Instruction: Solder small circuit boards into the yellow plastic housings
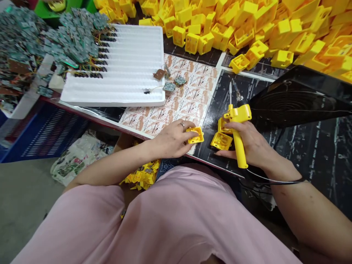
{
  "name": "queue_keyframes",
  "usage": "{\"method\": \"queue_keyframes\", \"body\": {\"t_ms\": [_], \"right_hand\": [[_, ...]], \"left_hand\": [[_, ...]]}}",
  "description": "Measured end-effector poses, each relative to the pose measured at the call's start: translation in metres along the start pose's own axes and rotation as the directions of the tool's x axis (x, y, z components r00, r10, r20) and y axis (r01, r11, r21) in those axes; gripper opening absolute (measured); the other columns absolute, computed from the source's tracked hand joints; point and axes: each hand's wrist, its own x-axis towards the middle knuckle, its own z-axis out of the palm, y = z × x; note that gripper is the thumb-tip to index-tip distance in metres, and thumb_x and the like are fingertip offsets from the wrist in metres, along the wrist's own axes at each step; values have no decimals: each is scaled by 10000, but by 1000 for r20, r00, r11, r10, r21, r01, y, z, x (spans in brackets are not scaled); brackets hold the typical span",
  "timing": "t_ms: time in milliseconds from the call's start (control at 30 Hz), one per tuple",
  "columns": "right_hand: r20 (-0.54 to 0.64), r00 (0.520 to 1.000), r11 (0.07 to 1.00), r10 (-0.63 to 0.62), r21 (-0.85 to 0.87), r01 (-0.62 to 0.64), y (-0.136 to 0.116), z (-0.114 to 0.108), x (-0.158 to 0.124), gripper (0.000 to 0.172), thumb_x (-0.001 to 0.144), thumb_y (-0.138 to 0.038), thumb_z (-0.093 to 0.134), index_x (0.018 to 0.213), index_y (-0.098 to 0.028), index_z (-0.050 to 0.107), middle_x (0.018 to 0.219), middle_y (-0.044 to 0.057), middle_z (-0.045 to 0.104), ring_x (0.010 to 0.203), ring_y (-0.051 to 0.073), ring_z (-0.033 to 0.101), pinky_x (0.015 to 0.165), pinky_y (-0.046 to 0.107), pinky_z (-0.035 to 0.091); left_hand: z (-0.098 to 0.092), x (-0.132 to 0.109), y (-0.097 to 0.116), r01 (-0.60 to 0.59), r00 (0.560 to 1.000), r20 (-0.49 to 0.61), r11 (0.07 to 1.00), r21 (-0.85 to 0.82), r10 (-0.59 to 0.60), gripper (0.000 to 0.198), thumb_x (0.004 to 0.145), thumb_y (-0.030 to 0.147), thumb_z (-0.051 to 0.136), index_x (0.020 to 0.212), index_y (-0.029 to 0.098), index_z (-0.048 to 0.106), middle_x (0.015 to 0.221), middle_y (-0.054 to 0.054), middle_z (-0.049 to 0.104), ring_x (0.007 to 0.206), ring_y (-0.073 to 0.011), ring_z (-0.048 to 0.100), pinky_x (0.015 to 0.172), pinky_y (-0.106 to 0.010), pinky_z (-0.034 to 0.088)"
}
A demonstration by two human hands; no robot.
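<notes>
The right hand's [251,145] grip is wrapped around the handle of a yellow soldering gun [239,146], and the left hand's [172,139] grip pinches a small yellow casing [200,138] left of the gun, past a pair of open housings [220,142]. Around the gun, the black tabletop [216,106] repeats small white lettering seemingly starting "BEN"; farther left lies a patterned sheet [189,91], its print illegible, with heaped yellow housings [247,22] beyond the gun.

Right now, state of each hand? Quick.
Left hand: closed on a small yellow casing.
Right hand: holding the yellow soldering tool at its handle; whether its fingers touch the casings beside it can't be told.
</notes>
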Motion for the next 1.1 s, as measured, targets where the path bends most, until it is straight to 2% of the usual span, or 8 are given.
{"method": "queue_keyframes", "body": {"t_ms": [200, 300, 400, 500, 600, 733, 833, 1100], "right_hand": [[-17, 1000, 999, 18, 32, -18, 15, 5, 23, 691, 848, -603, 711, 1364, -224, 449, 1293, 147, 629, 1155, 329, 647, 926, 473, 597], [-8, 999, 999, 33, 44, -32, 16, 8, 30, 651, 868, -602, 689, 1344, -215, 469, 1260, 141, 648, 1100, 306, 670, 906, 458, 603], [-8, 998, 997, 69, 48, -68, 13, 13, 34, 513, 932, -484, 647, 1345, -236, 469, 1229, 114, 666, 1043, 263, 692, 874, 416, 609], [-48, 998, 999, 51, 17, -50, 8, 17, 36, 407, 958, -384, 615, 1321, -250, 489, 1194, 94, 676, 1072, 259, 687, 860, 405, 611], [-111, 992, 997, 67, -16, -69, -1, 13, 34, 430, 947, -381, 642, 1325, -245, 487, 1181, 99, 674, 1089, 271, 680, 863, 407, 608], [-152, 985, 996, 87, -5, -89, -23, -1, 18, 594, 894, -406, 725, 1384, -257, 425, 1184, 106, 660, 1101, 292, 665, 915, 435, 580], [-157, 986, 999, 51, 21, -49, -40, 1, 8, 599, 888, -424, 734, 1371, -271, 415, 1121, 86, 670, 1042, 285, 670, 937, 459, 551], [-136, 988, 998, -67, -4, 67, -59, 39, 21, 381, 959, -337, 642, 1297, -274, 477, 862, -15, 675, 742, 191, 645, 1032, 510, 465]], "left_hand": [[0, 10, 0, -227, 973, -58, 971, -69, 223, 273, 956, 279, 563, 1141, 102, 659, 1302, -206, 656, 1144, -259, 646, 978, -395, 561], [-19, 32, -25, -73, 997, -41, 997, -39, 72, 321, 961, 395, 538, 1117, 153, 681, 1238, -153, 691, 1157, -277, 637, 1010, -461, 525], [-38, 67, -69, 179, 983, 13, 972, 152, -183, 282, 909, 201, 509, 1109, 227, 706, 1230, -67, 701, 1254, -288, 588, 1104, -543, 418], [-44, 101, -106, 173, 947, 189, 909, 379, -259, 392, 749, 63, 582, 1090, 193, 726, 1343, -91, 655, 1412, -358, 454, 1141, -580, 360], [-48, 120, -121, 159, 906, 273, 859, 486, -322, 232, 758, 47, 592, 899, 163, 735, 1123, -106, 732, 1301, -334, 541, 1130, -558, 379], [-78, 109, -126, 477, 879, 24, 877, -60, -476, 74, 827, 263, 655, 809, 198, 685, 925, -4, 739, 1027, -187, 648, 1103, -486, 461], [-104, 90, -126, 411, 822, -123, 729, -547, -556, 216, 764, 394, 693, 811, 199, 612, 963, -18, 730, 953, -180, 712, 989, -467, 550], [-132, 88, -104, 291, 727, -248, 614, -734, -641, 155, 899, 383, 562, 918, 230, 542, 1035, 9, 678, 1205, -201, 663, 993, -476, 507]]}}
